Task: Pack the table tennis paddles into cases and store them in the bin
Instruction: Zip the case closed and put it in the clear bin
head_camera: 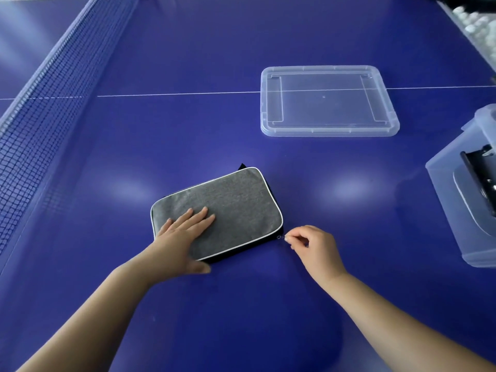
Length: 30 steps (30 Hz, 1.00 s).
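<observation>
A grey paddle case (236,205) with white piping and a black underside lies flat on the blue table tennis table (241,304). My left hand (182,234) presses flat on the case's near left corner, fingers straight. My right hand (312,245) pinches the small metal zip pull (281,237) at the case's near right corner. The clear plastic bin (456,210) stands at the right edge of view, with a dark case partly visible inside. No bare paddle is in sight.
The bin's clear lid (328,130) lies flat on the table beyond the case. The net (40,108) runs along the left side. Some white, blurred things (480,25) sit past the table's far right corner.
</observation>
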Each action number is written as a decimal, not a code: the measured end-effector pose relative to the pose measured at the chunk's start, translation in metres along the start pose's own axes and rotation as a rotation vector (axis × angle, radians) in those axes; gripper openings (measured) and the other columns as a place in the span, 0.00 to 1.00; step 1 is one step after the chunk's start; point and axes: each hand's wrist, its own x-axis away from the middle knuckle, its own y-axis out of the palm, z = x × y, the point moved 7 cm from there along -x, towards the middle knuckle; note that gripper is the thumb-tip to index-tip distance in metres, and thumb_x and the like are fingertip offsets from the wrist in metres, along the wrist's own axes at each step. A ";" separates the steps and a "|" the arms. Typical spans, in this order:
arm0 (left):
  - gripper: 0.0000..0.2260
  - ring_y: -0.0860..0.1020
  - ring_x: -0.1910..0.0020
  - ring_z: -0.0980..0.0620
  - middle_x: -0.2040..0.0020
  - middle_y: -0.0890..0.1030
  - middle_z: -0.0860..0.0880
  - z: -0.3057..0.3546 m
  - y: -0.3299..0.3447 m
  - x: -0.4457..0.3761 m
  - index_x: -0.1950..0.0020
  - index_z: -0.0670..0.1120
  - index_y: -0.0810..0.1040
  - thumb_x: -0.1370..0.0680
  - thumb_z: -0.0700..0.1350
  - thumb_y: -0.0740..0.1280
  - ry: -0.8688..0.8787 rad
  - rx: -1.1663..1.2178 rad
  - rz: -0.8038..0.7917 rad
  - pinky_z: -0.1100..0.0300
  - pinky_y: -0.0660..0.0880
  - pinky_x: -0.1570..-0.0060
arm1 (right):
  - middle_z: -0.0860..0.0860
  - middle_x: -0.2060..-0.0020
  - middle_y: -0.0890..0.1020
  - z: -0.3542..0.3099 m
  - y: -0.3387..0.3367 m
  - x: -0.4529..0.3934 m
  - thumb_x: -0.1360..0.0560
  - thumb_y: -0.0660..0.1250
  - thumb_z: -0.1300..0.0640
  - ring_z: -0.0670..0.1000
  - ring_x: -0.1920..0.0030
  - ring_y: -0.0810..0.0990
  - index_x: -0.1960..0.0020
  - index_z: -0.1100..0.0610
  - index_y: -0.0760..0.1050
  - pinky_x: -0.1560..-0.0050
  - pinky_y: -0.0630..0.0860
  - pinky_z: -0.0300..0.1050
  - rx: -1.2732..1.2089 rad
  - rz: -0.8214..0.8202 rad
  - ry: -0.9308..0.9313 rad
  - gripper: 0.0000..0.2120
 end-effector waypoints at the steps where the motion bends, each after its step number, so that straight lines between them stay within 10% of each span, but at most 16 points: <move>1: 0.47 0.41 0.22 0.55 0.24 0.41 0.63 0.005 -0.004 -0.004 0.22 0.61 0.46 0.33 0.68 0.69 -0.037 0.089 0.076 0.50 0.43 0.24 | 0.46 0.64 0.82 0.001 0.001 0.000 0.28 0.72 0.63 0.46 0.63 0.81 0.59 0.56 0.82 0.62 0.78 0.41 -0.006 -0.006 0.001 0.04; 7: 0.34 0.48 0.21 0.50 0.20 0.54 0.51 0.044 -0.021 -0.058 0.22 0.53 0.57 0.24 0.65 0.61 -0.229 0.239 0.423 0.48 0.47 0.23 | 0.45 0.63 0.82 0.003 0.001 -0.003 0.28 0.73 0.62 0.44 0.58 0.79 0.57 0.56 0.83 0.62 0.76 0.35 -0.029 -0.025 -0.018 0.03; 30: 0.41 0.69 0.33 0.52 0.34 0.73 0.56 0.075 -0.012 -0.098 0.26 0.54 0.66 0.34 0.75 0.58 0.005 -0.026 0.384 0.46 0.52 0.25 | 0.44 0.64 0.82 0.021 -0.005 -0.056 0.31 0.74 0.65 0.44 0.61 0.80 0.61 0.55 0.83 0.60 0.76 0.37 -0.034 -0.036 -0.020 0.06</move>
